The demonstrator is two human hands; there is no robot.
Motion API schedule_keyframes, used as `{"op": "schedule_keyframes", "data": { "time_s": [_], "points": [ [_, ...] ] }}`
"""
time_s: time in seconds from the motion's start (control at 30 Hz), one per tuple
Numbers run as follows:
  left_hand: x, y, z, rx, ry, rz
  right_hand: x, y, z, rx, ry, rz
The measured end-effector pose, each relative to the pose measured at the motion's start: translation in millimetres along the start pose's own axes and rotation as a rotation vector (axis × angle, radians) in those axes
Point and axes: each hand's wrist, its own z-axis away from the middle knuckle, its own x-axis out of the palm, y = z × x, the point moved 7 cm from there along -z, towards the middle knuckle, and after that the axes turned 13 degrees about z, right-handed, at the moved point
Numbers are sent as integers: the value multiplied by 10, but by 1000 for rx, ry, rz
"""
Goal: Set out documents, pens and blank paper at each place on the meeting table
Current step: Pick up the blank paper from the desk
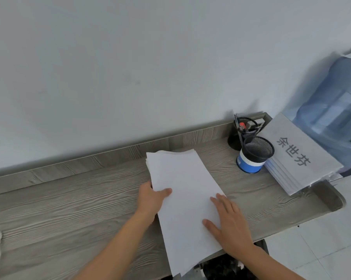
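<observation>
Left hand point(150, 199) gripping blank paper point(182, 190) stack

Both bare forearms reach forward from the near edge. The left hand point(150, 199) grips at its side, thumb on top, fingers tucked under. The right hand point(229, 225) lies flat, palm down, fingers spread forward and slightly leftward.

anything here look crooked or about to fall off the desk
Yes. The blank paper stack lies askew, its near end jutting past the desk edge. The printed stack on the right also overhangs the end. The pen holders stand upright.
</observation>
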Motion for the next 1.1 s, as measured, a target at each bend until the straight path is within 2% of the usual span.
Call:
{"op": "schedule_keyframes", "data": {
  "time_s": [0.13, 0.2, 0.3, 0.4, 0.5, 0.6, 0.73, 0.87, 1.0, 1.1],
  "points": [
    [66, 253, 233, 97, -76, 90, -295, 191, -162, 118, 36, -414],
    [91, 437, 374, 169, -152, 115, -448, 194, -292, 134, -24, -683],
    [27, 798, 599, 331, -210, 112, -714, 48, -507, 68, -167, -1028],
    [-148, 1129, 777, 487, -207, 128, -1138, -176, -627, -45, -71, -1175],
    [-349, 1285, 861, 573, -193, 184, -1397, -420, -646, -167, 7, -1192],
    [-491, 1224, 813, 542, -168, 226, -1379, -595, -645, -239, -47, -1156],
    [-508, 1031, 705, 473, -173, 175, -1203, -674, -661, -248, -174, -1105],
    [-434, 911, 697, 453, -176, 121, -1147, -676, -639, -212, -143, -1087],
    [-473, 922, 822, 438, -81, 107, -1290, -683, -642, -182, -83, -1091],
    [-577, 888, 1036, 434, 22, 120, -1379, -782, -585, -242, -133, -1103]
  ]
}}
